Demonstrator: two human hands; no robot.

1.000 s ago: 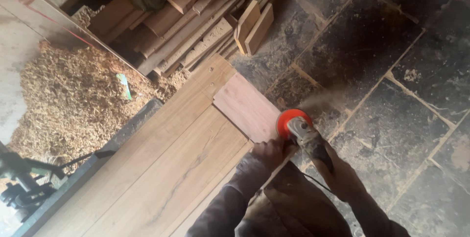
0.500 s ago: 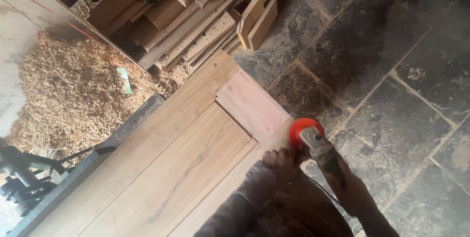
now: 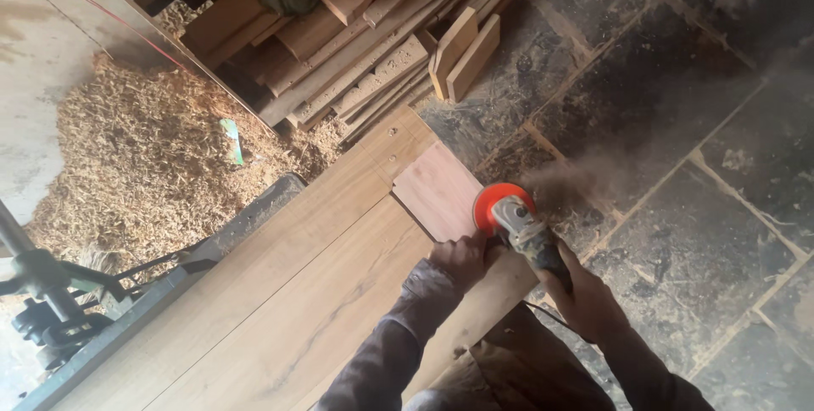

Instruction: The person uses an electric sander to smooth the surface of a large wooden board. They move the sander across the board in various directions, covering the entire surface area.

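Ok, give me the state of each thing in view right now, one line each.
Grinder: held in both hands, orange disc on the door's edge, dust blowing off.
Left hand: closed on the grinder near its head.
Right hand: closed on the grinder's body.
Wooden door: lying flat.
Reddish panel: set in the door.
Planks: stacked on the floor.
Shavings: heaped loose.

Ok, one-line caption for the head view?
Both hands, left hand and right hand, hold a grinder against a wooden panel.
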